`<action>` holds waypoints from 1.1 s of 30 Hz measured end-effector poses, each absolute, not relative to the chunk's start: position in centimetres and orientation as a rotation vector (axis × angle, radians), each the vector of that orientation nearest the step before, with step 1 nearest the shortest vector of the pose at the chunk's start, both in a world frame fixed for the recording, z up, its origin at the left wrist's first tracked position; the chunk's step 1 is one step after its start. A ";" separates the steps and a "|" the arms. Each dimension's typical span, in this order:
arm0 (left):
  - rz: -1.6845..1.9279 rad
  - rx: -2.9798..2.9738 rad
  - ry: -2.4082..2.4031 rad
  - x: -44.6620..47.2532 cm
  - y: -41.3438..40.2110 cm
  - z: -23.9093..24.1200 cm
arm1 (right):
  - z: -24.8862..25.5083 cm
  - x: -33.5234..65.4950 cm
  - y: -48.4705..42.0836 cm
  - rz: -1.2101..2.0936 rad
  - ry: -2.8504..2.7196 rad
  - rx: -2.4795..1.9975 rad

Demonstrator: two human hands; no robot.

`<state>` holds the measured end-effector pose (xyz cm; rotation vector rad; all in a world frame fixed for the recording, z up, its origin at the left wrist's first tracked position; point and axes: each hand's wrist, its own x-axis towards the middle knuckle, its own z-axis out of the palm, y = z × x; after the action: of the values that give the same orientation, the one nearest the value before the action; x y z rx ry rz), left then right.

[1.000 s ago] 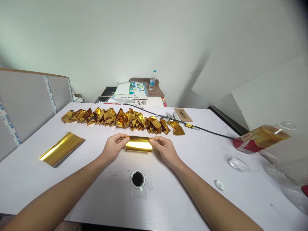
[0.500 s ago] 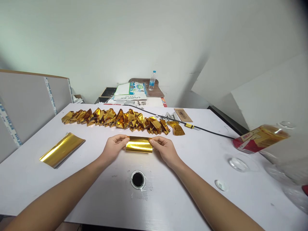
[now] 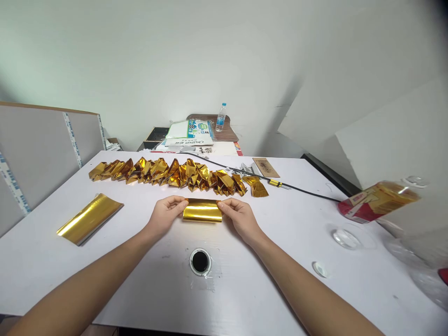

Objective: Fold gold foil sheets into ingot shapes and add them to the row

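Between my hands, just above or on the white table, is a folded sheet of shiny gold foil paper [image 3: 202, 211]. My left hand [image 3: 167, 213] pinches its left end between thumb and fingers. The right end is pinched the same way by my right hand [image 3: 239, 215]. Beyond it runs a long row of folded gold paper pieces [image 3: 168, 173], ending at the right in a flatter fan-like piece [image 3: 259, 188]. Off to the left lies a stack of gold foil sheets [image 3: 91, 218], slightly curled.
A round cable hole [image 3: 200, 262] is set in the table [image 3: 154, 294]. A black cable [image 3: 241, 171] crosses behind the row, near a brown card [image 3: 266, 167]. At right stand a labelled bottle [image 3: 380, 201], a clear lid [image 3: 346, 238] and a white cap [image 3: 319, 269]. Behind is a water bottle [image 3: 220, 117].
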<state>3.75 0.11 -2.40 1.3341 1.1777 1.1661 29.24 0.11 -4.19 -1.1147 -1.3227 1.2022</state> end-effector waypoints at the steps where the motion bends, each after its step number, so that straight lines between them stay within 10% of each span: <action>1: 1.166 1.334 1.178 3.7 0.1 -2.4 | -4.1 29.2 0.1 1.211 -1.317 -1.112; 33: 0.873 2.171 1.791 4.9 0.4 -3.9 | -5.0 28.7 1.1 0.478 -1.855 -1.593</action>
<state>4.86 0.42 -3.86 2.1705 1.7914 0.8725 28.70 1.15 -5.04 -1.5926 -1.8553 0.4779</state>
